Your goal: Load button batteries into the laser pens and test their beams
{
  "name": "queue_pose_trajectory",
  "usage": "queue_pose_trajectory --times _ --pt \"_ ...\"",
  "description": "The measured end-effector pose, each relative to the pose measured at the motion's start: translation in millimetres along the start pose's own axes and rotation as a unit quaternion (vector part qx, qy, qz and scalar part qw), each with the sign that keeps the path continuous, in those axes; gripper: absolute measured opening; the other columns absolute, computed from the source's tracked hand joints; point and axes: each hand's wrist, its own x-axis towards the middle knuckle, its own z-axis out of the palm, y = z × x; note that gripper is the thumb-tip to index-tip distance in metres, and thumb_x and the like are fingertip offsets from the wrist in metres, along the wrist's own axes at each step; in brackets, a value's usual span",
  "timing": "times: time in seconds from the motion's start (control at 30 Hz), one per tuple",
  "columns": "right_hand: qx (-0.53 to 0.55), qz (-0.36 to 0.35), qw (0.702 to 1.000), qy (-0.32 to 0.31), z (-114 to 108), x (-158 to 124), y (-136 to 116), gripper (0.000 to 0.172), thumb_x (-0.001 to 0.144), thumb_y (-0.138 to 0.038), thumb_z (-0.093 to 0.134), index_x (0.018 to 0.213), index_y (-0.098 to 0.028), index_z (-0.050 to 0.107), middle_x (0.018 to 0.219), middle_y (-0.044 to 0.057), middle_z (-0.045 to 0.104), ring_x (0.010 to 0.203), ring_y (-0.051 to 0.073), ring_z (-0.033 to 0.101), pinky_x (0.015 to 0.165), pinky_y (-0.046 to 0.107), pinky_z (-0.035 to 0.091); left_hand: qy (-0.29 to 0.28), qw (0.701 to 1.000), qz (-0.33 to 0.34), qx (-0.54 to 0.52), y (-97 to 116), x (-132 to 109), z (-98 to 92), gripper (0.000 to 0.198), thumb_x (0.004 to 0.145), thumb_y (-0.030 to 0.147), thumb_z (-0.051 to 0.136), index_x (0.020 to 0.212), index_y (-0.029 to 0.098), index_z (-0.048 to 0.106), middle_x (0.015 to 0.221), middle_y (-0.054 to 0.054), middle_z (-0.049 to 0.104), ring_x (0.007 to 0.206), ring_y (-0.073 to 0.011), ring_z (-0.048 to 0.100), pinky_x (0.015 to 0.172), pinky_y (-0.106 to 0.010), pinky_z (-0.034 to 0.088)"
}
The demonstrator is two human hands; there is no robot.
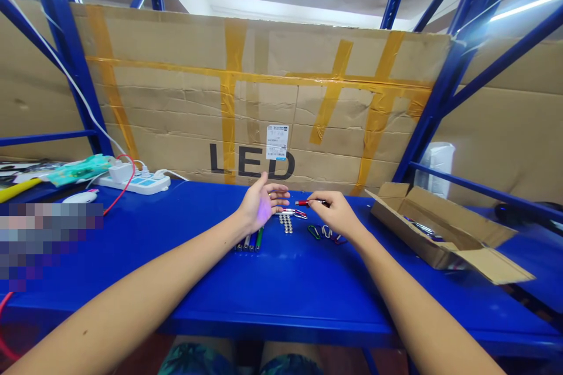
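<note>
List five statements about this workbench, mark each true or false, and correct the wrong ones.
1. The right hand holds a red, stick-shaped object. True.
2. The left hand is clenched into a fist. False: it is open.
3. Silvery discs lie in rows on the blue table. True.
4. The cardboard box on the right is shut. False: it stands open.
5. The white power strip lies on the right. False: it lies on the left.
</note>
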Motion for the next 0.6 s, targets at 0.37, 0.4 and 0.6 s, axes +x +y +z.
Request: queue_pose_trajectory --times 0.37,0.4,0.6 --pt "0.005 0.002 1.000 0.001 -1.1 0.3 0.0 0.026 0.079 -0.025 0.048 0.068 -0.014 0.068 0.060 0.001 0.058 0.058 0.014 0.047 0.055 0.026 0.033 0.003 1.000 0.005 0.007 -0.8 -1.9 2.2 0.061 0.088 0.063 0.038 0.086 0.009 0.064 0.086 -0.014 0.064 0.074 -0.0197 0.058 0.066 -0.030 0.042" --pt "0.006 0.001 1.000 0.001 -1.1 0.2 0.0 0.026 0.079 -0.025 0.048 0.068 -0.014 0.068 0.061 0.001 0.059 0.059 0.014 0.048 0.056 0.026 0.033 0.000 1.000 0.004 0.005 -0.9 -1.7 2.0 0.060 0.088 0.063 0.038 0.086 0.009 0.064 0.086 -0.013 0.063 0.074 -0.0195 0.058 0.066 -0.030 0.042" --pt "0.006 0.002 1.000 -0.001 -1.5 -0.3 -0.3 0.026 0.079 -0.025 0.048 0.070 -0.014 0.069 0.063 0.002 0.063 0.061 0.015 0.051 0.057 0.027 0.035 0.000 1.000 0.002 0.008 -2.2 -0.3 -0.3 0.061 0.087 0.064 0.039 0.088 0.009 0.064 0.086 -0.013 0.064 0.074 -0.0195 0.058 0.066 -0.030 0.042"
